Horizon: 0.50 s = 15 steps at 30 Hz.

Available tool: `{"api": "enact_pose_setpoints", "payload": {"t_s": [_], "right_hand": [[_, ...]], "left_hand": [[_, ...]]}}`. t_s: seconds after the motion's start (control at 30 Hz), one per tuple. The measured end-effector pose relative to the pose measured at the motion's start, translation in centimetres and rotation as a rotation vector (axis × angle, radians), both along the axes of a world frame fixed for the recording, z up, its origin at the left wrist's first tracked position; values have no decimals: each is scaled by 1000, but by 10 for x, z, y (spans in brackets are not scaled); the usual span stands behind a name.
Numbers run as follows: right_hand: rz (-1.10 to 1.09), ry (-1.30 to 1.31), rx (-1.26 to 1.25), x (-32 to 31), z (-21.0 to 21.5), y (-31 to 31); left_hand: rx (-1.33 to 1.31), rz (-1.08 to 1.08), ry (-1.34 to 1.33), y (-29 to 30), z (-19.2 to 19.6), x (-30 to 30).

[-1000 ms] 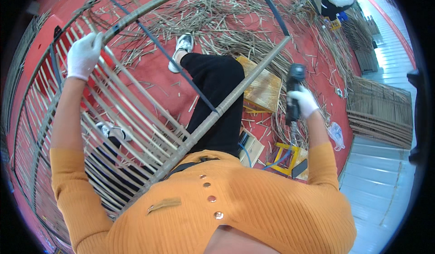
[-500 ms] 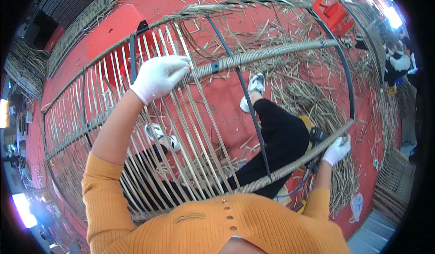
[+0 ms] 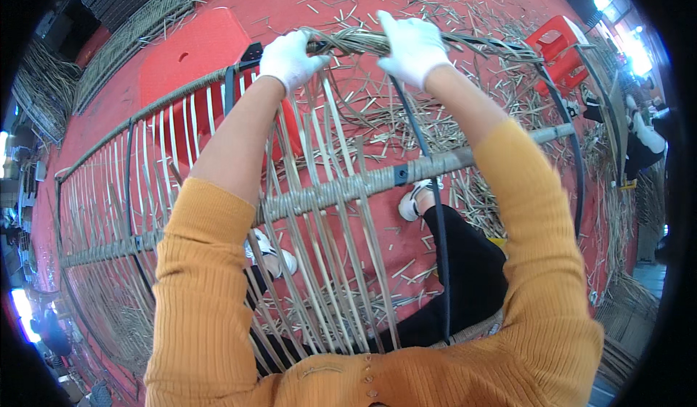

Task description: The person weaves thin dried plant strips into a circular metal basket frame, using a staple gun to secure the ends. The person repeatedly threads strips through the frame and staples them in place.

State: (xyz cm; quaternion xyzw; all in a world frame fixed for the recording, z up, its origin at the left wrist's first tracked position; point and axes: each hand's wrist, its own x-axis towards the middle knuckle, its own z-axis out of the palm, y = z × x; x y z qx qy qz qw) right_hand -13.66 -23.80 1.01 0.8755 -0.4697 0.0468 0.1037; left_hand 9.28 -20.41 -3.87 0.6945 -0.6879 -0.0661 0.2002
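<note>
In front of me is a large black-framed panel with pale woven strips (image 3: 290,153) running lengthwise and a strip-wrapped crossbar (image 3: 327,193) across its middle. Both my hands, in white gloves, are at its far rail. A loose twisted bundle of strips (image 3: 356,42) lies along that rail between them. My left hand (image 3: 290,60) is closed over the bundle's left end, its thumb pointing right. The bundle runs between the thumb and raised index finger of my right hand (image 3: 415,50), whose other fingers curl over it and are partly hidden.
A red plastic stool (image 3: 192,51) stands beyond the panel's left part, and another red stool (image 3: 559,51) at the far right. Cut strips (image 3: 465,189) litter the red floor. Woven panels (image 3: 138,40) lean at the far left. Another person (image 3: 642,142) is at the right edge.
My right hand has left the near wrapped rail and moved up to the far rail. My left hand has moved from the crossbar to the far rail. The panel sits differently in view.
</note>
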Motion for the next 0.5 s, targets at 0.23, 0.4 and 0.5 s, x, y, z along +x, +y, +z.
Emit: {"api": "enact_pose_setpoints", "payload": {"t_s": [0.23,0.4,0.5], "right_hand": [[-43,-21,373,-7,33,-170],[-623,-1017,313,-213,84,-221],[-404,-813,-460,-246,63,-92]], "left_hand": [[-87,57,-64,-5,-15,-3],[-130,40,-90,-10,-21,2],[-150,-13,-11,-10,-26,6]]}}
